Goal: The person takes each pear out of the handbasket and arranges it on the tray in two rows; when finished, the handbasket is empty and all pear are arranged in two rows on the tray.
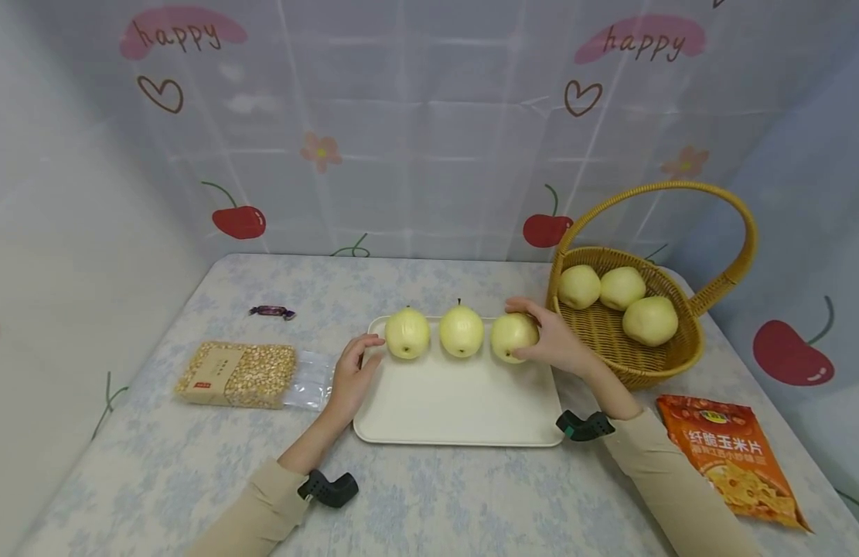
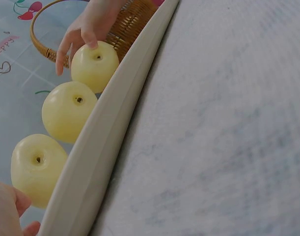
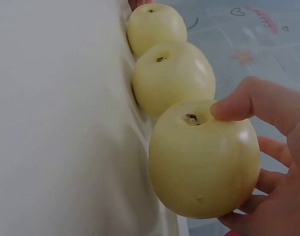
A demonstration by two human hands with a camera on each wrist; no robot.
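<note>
Three pale yellow pears stand in a row along the far side of a white tray (image 1: 457,410). My right hand (image 1: 557,340) grips the right pear (image 3: 204,162), its thumb near the hollow and its fingers round the side. Beside it are the middle pear (image 1: 461,331) and the left pear (image 1: 407,333). At the tray's left rim lies my left hand (image 1: 352,379), fingers loosely extended close to the left pear. In the left wrist view only part of the left hand (image 2: 7,209) shows, and I cannot tell whether it touches that pear.
A wicker basket (image 1: 631,377) with a tall handle holds three more pears (image 1: 622,288) at the back right. An orange snack bag (image 1: 735,456) lies at the right. To the left are a packet of corn kernels (image 1: 237,375) and a wrapped candy (image 1: 272,312).
</note>
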